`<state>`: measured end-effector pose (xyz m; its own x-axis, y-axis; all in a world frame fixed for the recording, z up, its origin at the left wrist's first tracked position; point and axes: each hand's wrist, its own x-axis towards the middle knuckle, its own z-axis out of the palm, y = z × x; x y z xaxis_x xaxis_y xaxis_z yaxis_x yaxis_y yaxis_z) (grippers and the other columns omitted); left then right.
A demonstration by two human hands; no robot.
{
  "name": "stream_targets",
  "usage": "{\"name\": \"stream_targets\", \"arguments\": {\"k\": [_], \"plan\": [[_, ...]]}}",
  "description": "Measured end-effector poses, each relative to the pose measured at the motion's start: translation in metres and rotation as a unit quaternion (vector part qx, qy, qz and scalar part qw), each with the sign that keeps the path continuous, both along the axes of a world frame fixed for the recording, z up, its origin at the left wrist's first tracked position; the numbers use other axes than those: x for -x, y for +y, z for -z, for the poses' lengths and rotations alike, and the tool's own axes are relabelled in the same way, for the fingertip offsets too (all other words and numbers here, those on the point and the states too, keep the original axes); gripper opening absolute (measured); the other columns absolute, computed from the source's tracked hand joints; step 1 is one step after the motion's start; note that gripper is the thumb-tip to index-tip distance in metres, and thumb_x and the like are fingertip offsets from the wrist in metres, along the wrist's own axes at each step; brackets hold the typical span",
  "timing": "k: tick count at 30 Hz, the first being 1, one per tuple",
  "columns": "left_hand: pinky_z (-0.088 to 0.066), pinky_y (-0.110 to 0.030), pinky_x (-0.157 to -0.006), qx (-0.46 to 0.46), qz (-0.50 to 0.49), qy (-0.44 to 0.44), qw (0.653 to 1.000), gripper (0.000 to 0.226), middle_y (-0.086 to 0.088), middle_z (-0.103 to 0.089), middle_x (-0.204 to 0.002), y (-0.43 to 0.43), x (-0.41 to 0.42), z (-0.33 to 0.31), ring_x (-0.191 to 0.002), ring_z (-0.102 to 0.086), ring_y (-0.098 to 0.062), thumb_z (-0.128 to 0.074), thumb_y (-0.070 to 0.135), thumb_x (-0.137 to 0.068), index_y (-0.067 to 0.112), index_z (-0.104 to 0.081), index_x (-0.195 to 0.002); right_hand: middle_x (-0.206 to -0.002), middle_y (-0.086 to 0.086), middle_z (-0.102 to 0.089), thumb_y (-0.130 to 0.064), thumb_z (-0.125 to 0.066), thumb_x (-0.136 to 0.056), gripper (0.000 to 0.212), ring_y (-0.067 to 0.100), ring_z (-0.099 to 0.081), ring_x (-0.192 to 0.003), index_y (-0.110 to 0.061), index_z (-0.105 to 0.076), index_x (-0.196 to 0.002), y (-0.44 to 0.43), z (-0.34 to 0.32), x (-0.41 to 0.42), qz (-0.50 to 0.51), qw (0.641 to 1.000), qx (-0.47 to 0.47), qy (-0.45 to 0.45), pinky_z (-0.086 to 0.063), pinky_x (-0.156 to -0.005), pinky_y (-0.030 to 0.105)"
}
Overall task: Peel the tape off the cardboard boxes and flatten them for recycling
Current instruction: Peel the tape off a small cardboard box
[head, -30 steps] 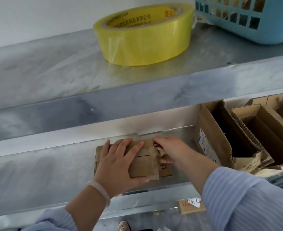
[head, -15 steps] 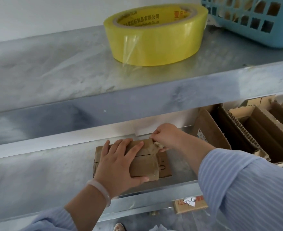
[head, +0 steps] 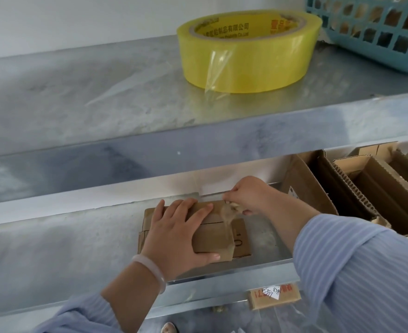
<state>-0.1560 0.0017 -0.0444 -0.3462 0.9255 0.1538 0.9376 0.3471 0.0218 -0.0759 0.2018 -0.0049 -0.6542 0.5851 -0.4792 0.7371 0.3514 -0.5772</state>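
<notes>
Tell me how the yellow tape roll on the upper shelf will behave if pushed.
The wide yellow roll of packing tape lies flat on the grey metal upper shelf, so it would probably slide, not roll. Tightly wound, it likely stays stiff. Its loose end may stick.

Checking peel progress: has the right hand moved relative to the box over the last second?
Yes. The right hand, pinching the tape, went from over the small box to past its far edge, toward the back of the shelf.
</notes>
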Motion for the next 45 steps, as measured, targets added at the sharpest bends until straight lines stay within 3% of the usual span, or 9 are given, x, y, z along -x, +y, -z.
{"name": "stream_targets", "arguments": {"k": [3, 6, 12, 16, 26, 29, 33, 39, 45], "plan": [[-0.03, -0.059, -0.108, 0.0, 0.006, -0.001, 1.0, 0.094, 0.0, -0.051, -0.133, -0.001, -0.001, 0.0, -0.121, -0.051, -0.024, -0.042, 0.092, -0.06, 0.04, -0.038, -0.139, -0.065, 0.012, -0.059, -0.021, -0.066, -0.09, 0.023, 0.02, -0.054, -0.055, -0.003, -0.063, -0.075, -0.001, -0.004, -0.009, 0.055, 0.989, 0.137, -0.001, -0.046, -0.057, 0.027], [-0.029, -0.059, -0.109, 0.008, 0.01, -0.013, 1.0, 0.094, 0.0, -0.05, -0.135, -0.001, 0.001, -0.001, -0.123, -0.05, -0.024, -0.033, 0.095, -0.064, 0.04, -0.036, -0.14, -0.064, 0.011, -0.058, -0.015, -0.066, -0.089, 0.019, 0.017, -0.053, -0.055, -0.004, -0.062, -0.074, -0.003, -0.002, -0.012, 0.089, 0.978, 0.187, 0.016, -0.044, -0.056, 0.026], [-0.022, -0.053, -0.115, -0.002, -0.012, -0.052, 0.999, 0.085, 0.006, -0.048, -0.141, 0.002, 0.005, -0.003, -0.129, -0.045, -0.019, -0.022, 0.089, -0.076, 0.036, -0.039, -0.141, -0.089, 0.005, -0.067, -0.018, -0.057, -0.092, 0.012, 0.019, -0.063, -0.083, -0.016, -0.064, -0.083, -0.011, 0.009, -0.01, 0.015, 0.996, -0.033, 0.083, -0.051, -0.066, 0.027], [-0.01, -0.049, -0.119, 0.03, -0.027, -0.071, 0.997, 0.09, 0.011, -0.036, -0.148, 0.007, 0.008, -0.007, -0.137, -0.032, -0.015, -0.015, 0.091, -0.071, 0.041, -0.028, -0.145, -0.086, -0.002, -0.062, -0.018, -0.052, -0.096, 0.012, 0.01, -0.055, -0.073, -0.017, -0.061, -0.087, -0.018, 0.017, -0.014, 0.051, 0.986, -0.041, 0.154, -0.041, -0.053, 0.017], [-0.003, -0.048, -0.119, 0.059, -0.045, -0.092, 0.993, 0.091, 0.014, -0.03, -0.15, 0.01, 0.009, -0.01, -0.14, -0.024, -0.013, -0.015, 0.092, -0.068, 0.045, -0.02, -0.146, -0.08, -0.004, -0.061, -0.018, -0.055, -0.096, 0.013, 0.01, -0.055, -0.071, -0.017, -0.06, -0.084, -0.034, 0.02, -0.037, 0.05, 0.955, -0.096, 0.276, -0.044, -0.064, 0.023], [-0.005, -0.048, -0.119, 0.058, -0.044, -0.092, 0.993, 0.09, 0.014, -0.031, -0.149, 0.011, 0.01, -0.008, -0.139, -0.025, -0.013, -0.018, 0.091, -0.069, 0.045, -0.021, -0.146, -0.08, -0.002, -0.063, -0.023, -0.053, -0.098, 0.011, 0.013, -0.058, -0.07, -0.021, -0.059, -0.088, -0.037, 0.022, -0.049, 0.061, 0.956, -0.053, 0.283, -0.045, -0.062, 0.024], [-0.006, -0.047, -0.119, 0.055, -0.043, -0.091, 0.993, 0.09, 0.015, -0.032, -0.148, 0.012, 0.011, -0.008, -0.138, -0.026, -0.013, -0.017, 0.092, -0.069, 0.045, -0.022, -0.146, -0.074, -0.012, -0.066, -0.02, -0.054, -0.098, 0.011, -0.003, -0.058, -0.064, -0.017, -0.063, -0.092, -0.037, 0.014, -0.055, 0.114, 0.948, 0.02, 0.295, -0.043, -0.058, 0.01], [-0.009, -0.047, -0.119, 0.055, -0.042, -0.078, 0.995, 0.093, 0.014, -0.033, -0.147, 0.012, 0.01, -0.007, -0.137, -0.028, -0.013, -0.011, 0.093, -0.067, 0.044, -0.023, -0.146, -0.088, 0.005, -0.07, -0.018, -0.071, -0.085, 0.012, 0.015, -0.061, -0.066, -0.014, -0.068, -0.096, -0.025, 0.0, -0.04, 0.181, 0.953, 0.099, 0.223, -0.052, -0.046, 0.02], [-0.01, -0.047, -0.119, 0.041, -0.038, -0.079, 0.995, 0.089, 0.012, -0.037, -0.146, 0.012, 0.009, -0.005, -0.136, -0.032, -0.015, -0.02, 0.091, -0.071, 0.043, -0.028, -0.145, -0.081, -0.004, -0.069, -0.022, -0.067, -0.088, 0.003, 0.013, -0.065, -0.076, -0.024, -0.068, -0.086, -0.033, 0.019, -0.042, 0.097, 0.975, -0.015, 0.198, -0.058, -0.072, 0.032]]}}
